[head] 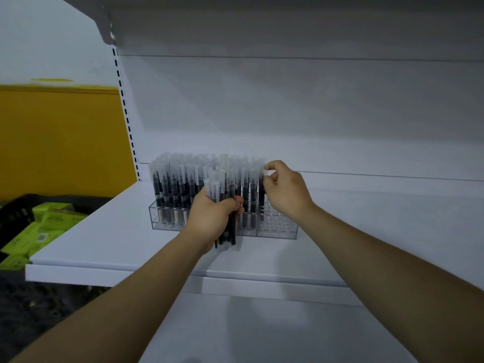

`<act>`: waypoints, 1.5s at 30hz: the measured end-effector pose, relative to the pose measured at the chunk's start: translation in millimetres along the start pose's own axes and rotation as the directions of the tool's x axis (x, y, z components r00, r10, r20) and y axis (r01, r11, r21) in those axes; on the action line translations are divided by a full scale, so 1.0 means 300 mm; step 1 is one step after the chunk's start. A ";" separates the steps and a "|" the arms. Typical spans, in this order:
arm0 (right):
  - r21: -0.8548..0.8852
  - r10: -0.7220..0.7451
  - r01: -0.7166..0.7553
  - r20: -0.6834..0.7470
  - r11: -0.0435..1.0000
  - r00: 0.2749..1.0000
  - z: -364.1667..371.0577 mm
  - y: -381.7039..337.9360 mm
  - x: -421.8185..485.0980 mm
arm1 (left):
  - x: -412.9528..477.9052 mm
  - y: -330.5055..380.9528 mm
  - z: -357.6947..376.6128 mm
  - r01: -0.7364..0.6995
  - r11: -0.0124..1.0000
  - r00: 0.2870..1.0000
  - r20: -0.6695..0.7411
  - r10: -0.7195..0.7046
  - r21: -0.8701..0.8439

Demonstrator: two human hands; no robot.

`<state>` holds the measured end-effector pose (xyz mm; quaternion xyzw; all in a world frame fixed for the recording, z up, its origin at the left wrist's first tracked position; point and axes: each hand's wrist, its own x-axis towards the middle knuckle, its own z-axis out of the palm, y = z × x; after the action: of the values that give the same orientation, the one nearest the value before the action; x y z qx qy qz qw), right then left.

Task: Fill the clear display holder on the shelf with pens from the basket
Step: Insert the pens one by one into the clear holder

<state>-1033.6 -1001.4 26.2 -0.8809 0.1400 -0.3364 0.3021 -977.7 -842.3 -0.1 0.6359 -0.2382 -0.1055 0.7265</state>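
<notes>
A clear display holder (277, 226) stands on the white shelf (110, 237). Most of its holes hold upright black pens with frosted caps (172, 184); the right end shows bare holes. My left hand (212, 218) is in front of the holder, shut around a bundle of pens (222, 203) held upright. My right hand (284, 191) is at the holder's right side, pinching the cap of a single pen (262, 197) that stands in the holder at the edge of the filled rows.
A dark basket (18, 208) with green boxes (49, 218) sits low at the left, beside the shelf's edge. An upper shelf (262, 22) hangs overhead. A slotted upright (125, 113) runs along the shelf's left back corner, with a yellow wall behind.
</notes>
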 end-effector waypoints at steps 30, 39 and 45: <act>0.263 0.025 0.034 -0.217 0.964 0.976 -0.151 -0.098 0.015 | -0.027 0.048 0.008 0.076 0.996 0.996 -0.040 -0.074 0.052; 0.198 -0.021 0.055 -0.167 0.979 0.986 -0.116 -0.073 0.008 | -0.022 0.036 0.014 0.060 0.998 0.998 0.031 -0.061 0.030; 0.081 -0.050 0.055 -0.069 0.995 0.996 -0.055 -0.051 -0.011 | -0.024 0.027 0.018 0.041 0.999 0.996 0.074 -0.043 0.027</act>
<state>-1046.6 -995.1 43.8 -0.8592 0.1126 -0.3790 0.3247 -987.7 -842.3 6.8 0.6454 -0.2531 -0.1413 0.7067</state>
